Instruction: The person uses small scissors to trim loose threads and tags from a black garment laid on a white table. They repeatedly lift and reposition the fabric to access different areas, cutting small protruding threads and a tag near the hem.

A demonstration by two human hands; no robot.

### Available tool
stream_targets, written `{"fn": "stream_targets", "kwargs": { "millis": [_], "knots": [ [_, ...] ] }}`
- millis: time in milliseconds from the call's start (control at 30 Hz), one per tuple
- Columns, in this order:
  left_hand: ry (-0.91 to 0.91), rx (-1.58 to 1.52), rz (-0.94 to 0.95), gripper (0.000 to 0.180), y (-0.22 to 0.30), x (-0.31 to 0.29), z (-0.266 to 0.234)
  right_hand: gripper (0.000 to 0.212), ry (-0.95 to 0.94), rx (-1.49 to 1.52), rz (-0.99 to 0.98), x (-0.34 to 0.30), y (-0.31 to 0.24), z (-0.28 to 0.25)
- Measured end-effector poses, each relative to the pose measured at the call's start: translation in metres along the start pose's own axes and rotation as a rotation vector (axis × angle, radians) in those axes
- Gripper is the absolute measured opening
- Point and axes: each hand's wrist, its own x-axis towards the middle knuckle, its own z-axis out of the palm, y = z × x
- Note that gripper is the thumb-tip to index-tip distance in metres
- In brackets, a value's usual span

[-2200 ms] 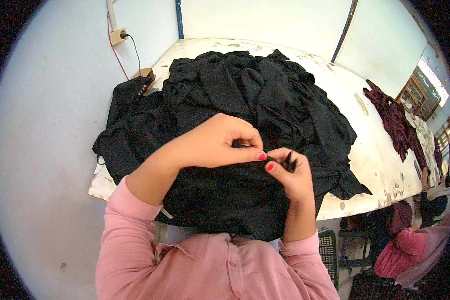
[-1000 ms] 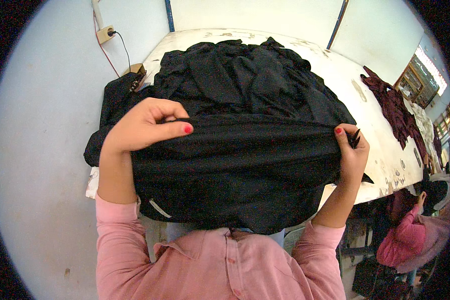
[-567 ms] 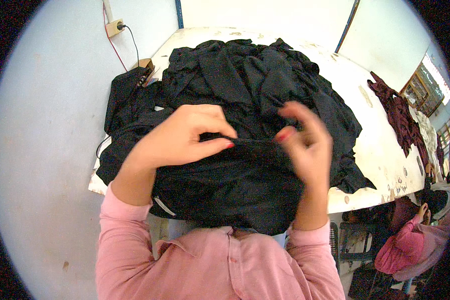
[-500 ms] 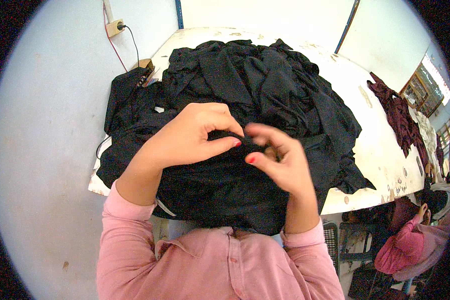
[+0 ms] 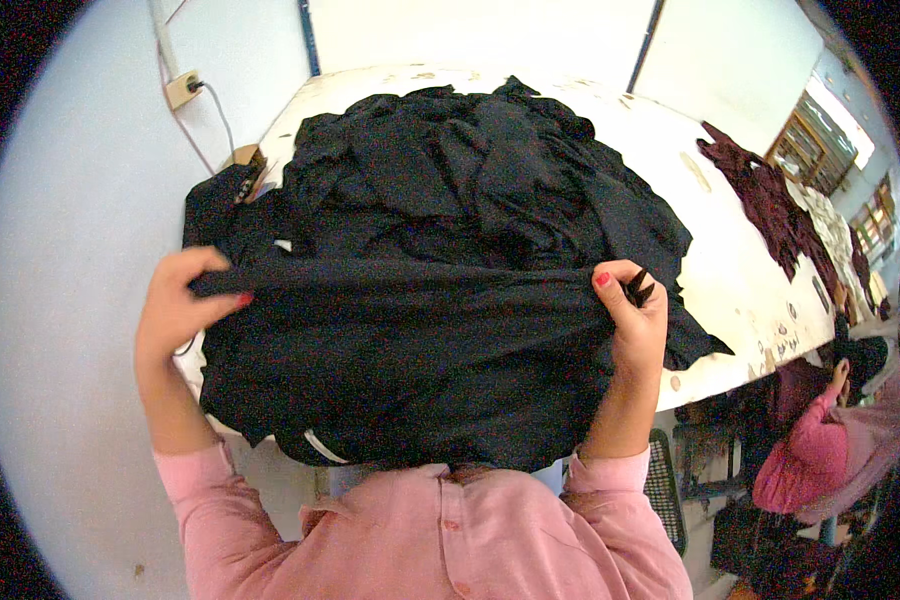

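A black garment [image 5: 410, 350] is stretched flat between both hands above the near edge of the table. My left hand [image 5: 175, 305] grips its left end, my right hand [image 5: 632, 305] grips its right end, and a small black tool sticks out of the right fist. The cloth hangs down toward my chest. Behind it a big heap of black garments [image 5: 470, 170] covers the white table [image 5: 730, 270].
A dark red pile of cloth [image 5: 770, 205] lies at the table's right. A wall socket with a cable [image 5: 185, 90] is at the back left. Another person in pink [image 5: 820, 450] sits lower right, beside a black crate [image 5: 665, 490].
My hands were together at the middle of the garment half a second ago. They have pulled wide apart, stretching the black cloth taut between them.
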Motion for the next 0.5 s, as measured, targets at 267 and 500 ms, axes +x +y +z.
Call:
{"fn": "stream_targets", "kwargs": {
  "millis": [267, 500],
  "knots": [
    [-0.098, 0.652, -0.445, 0.055, 0.015, -0.013, -0.005, 0.015, -0.062, -0.024, 0.001, -0.004, -0.008, -0.002],
    [-0.303, 0.032, 0.334, 0.089, 0.103, 0.029, 0.077, 0.007, -0.404, -0.049, -0.142, -0.010, -0.028, 0.028]
  ]
}}
